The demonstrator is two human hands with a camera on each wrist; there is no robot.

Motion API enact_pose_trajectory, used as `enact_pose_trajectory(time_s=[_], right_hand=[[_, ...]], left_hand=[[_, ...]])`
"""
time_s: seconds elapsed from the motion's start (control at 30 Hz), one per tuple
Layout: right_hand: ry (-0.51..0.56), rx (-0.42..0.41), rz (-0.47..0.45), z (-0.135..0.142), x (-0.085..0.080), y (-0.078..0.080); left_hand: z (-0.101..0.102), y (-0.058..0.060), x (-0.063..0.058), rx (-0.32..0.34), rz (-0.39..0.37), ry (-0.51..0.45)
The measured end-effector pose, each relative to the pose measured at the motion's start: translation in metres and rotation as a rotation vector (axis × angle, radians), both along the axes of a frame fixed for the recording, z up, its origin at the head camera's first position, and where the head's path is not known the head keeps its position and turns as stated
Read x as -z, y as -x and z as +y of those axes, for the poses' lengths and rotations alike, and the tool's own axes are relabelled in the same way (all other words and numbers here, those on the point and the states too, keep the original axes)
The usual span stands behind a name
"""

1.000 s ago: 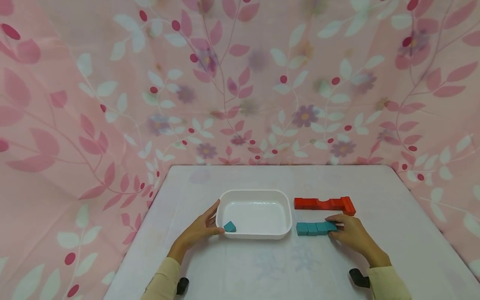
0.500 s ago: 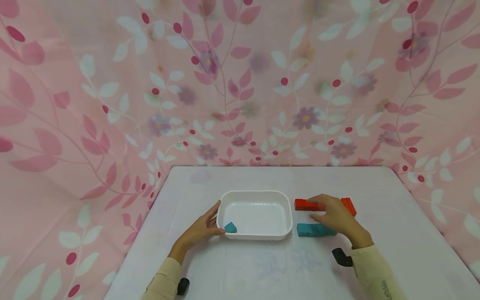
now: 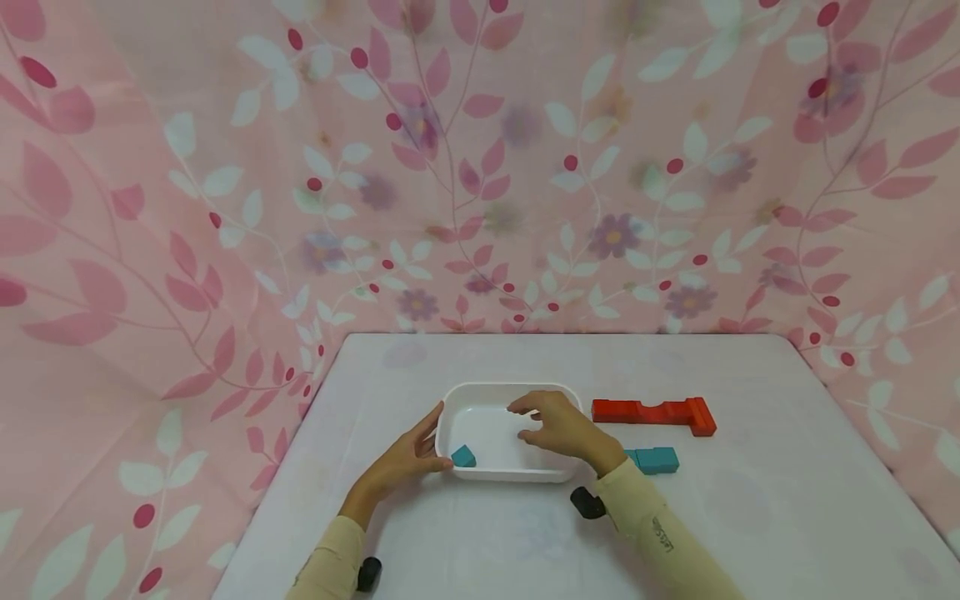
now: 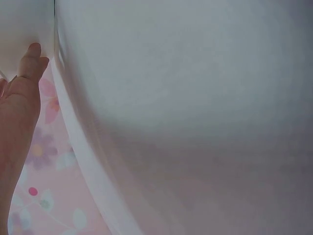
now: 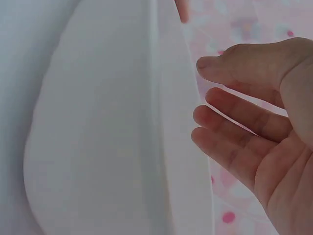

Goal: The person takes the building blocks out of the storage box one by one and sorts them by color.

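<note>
A white tray [image 3: 507, 475] lies on the table with one teal block [image 3: 463, 456] in its near left corner. Beside that corner my left hand [image 3: 401, 458] touches the tray, fingers along the left wall and thumb at the near rim. Over the tray's right half hovers my right hand [image 3: 558, 425], fingers loosely bent and thumb apart, with nothing visible between them. The right wrist view shows this hand [image 5: 254, 107] bare, next to white tray wall [image 5: 98, 122]. In the left wrist view, only part of the left hand [image 4: 24, 93] appears at the edge.
Right of the tray lies a row of red blocks [image 3: 645, 412], with a crosswise piece at its right end. A row of teal blocks [image 3: 660, 461] sits nearer, partly hidden by the right forearm. A floral curtain [image 3: 480, 167] rises behind the white-covered table [image 3: 750, 500].
My right hand has moved left from the teal row, past the red row, to above the tray. The left hand has stayed at the tray's left side.
</note>
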State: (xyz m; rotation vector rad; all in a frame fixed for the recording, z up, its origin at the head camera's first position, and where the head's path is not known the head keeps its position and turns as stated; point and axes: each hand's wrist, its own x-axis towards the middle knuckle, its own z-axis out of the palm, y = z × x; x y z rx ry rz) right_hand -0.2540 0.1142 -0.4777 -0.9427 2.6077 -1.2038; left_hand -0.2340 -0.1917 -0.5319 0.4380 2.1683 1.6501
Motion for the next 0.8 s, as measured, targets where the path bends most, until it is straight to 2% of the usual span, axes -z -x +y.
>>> enact_pose_trajectory(time_s=[0.1, 0.27, 0.47, 0.6, 0.8], right_hand=[[0.004, -0.036, -0.043, -0.02, 0.005, 0.0], [0.01, -0.073, -0.102, -0.045, 0.014, -0.002], [0.023, -0.128, -0.113, -0.064, 0.028, -0.001], [0.041, -0.144, -0.11, -0.072, 0.033, 0.0], [0.038, -0.16, -0.141, -0.079, 0.038, 0.003]], left_hand=[[-0.001, 0.002, 0.008, -0.013, 0.015, 0.025], [-0.001, 0.001, 0.011, -0.004, 0.038, 0.026], [0.001, -0.005, -0.002, 0.047, 0.034, -0.048], [0.002, -0.008, -0.013, 0.063, 0.031, -0.049], [0.003, -0.009, -0.017, 0.094, 0.032, -0.056]])
